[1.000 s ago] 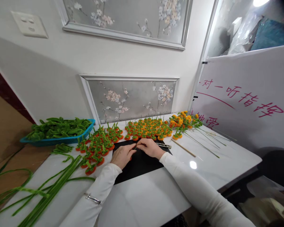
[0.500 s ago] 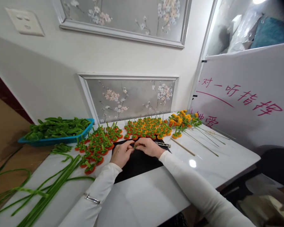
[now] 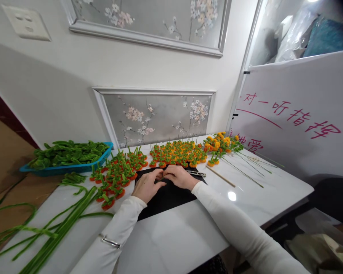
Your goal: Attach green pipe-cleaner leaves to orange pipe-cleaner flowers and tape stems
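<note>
1. We have both hands over the black mat point(image 3: 165, 201) on the white worktop point(image 3: 185, 236), fingertips meeting near its far edge.
2. Left hand point(image 3: 148, 185): fingers bent, narrow gap, thumb pointing at the right hand.
3. Right hand point(image 3: 179, 177): fingers curled and narrow, tips against the left hand's.
4. Workpiece: we make out a small greenish piece point(image 3: 162, 178) at the fingertips, mostly hidden. Can't tell which hand grips it.
5. Just right of the right hand, we see a metal cutter point(image 3: 196, 173) at the mat's edge; beyond it a thin stick point(image 3: 221, 176) lies on the worktop.
6. Left of the mat: orange flowers point(image 3: 108, 204), heads down, green stems up. Behind the mat, a packed group of orange and yellow flowers point(image 3: 177, 154), same way up.
7. Back right: a bunch of yellow flowers point(image 3: 221, 140) lying down, long thin stems toward us.
8. Far left: blue tray point(image 3: 103, 161) heaped with green fuzzy pieces point(image 3: 70, 155). In front of it, nearer us, long green strips point(image 3: 65, 226) lie across the worktop.
</note>
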Available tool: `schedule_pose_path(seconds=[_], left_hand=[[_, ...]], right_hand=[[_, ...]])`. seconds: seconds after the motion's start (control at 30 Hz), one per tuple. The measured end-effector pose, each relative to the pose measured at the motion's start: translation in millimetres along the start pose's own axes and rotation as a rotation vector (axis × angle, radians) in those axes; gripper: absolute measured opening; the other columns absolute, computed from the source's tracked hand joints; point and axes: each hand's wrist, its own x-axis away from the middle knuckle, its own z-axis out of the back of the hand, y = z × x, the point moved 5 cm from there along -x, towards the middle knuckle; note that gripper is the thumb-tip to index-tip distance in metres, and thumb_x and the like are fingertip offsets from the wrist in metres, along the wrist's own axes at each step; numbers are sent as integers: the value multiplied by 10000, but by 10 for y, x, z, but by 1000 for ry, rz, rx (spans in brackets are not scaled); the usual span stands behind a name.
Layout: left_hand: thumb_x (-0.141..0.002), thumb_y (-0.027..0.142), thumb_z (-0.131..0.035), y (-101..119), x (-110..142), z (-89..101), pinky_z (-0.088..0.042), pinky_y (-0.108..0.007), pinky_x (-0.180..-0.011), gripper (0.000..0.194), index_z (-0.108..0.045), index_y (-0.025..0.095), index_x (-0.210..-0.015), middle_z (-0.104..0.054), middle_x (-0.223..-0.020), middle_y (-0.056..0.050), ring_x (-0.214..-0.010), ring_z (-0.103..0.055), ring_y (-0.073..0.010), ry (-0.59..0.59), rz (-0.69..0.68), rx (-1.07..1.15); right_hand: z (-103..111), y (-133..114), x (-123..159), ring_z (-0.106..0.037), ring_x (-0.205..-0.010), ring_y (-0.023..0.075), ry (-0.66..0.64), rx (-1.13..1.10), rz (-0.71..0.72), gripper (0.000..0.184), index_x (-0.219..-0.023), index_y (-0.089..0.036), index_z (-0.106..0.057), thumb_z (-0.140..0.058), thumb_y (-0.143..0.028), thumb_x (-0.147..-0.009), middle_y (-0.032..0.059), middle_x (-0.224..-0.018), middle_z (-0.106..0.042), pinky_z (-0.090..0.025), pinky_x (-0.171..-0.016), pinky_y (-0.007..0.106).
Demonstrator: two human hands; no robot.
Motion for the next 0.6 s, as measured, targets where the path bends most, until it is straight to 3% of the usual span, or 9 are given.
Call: schedule_pose_path(seconds=[0.07, 0.3, 0.47, 0.6], left_hand=[[-671, 219, -621, 10, 3, 4, -425, -283, -772, 298, -622, 246, -968, -681, -906, -30, -849, -619, -227, 37, 2, -25], [-680, 153, -570, -46, 12, -25, -408, -286, -691, 340, -619, 263, -998, -658, -710, 1, -726, -609, -213, 49, 32, 17], [-666, 217, -590, -140, -20, -47, -472, -287, -613, 307, -570, 197, -971, -647, -616, 19, -595, -623, -182, -46, 76, 209], [-673, 295, -601, -198, -36, -74, -527, -312, -607, 326, -538, 142, -955, -672, -610, -8, -602, -663, -188, -162, 105, 376]], right_hand=[[-13, 4, 0, -554, -756, 121, -1, 13, -3, 141, -802, -171, -639, -511, -117, -823, 27, -796, -605, -423, -720, 211], [-20, -1, 11, -556, -743, 117, -5, 30, 15, 128, -808, -173, -646, -526, -129, -822, 25, -790, -604, -424, -711, 207], [14, -15, 7, -561, -779, 122, -23, 14, 62, 131, -817, -182, -659, -530, -175, -835, 31, -823, -619, -431, -745, 217], [7, -31, 1, -568, -781, 120, -21, -2, 83, 142, -829, -179, -659, -521, -205, -852, 29, -831, -634, -438, -747, 216]])
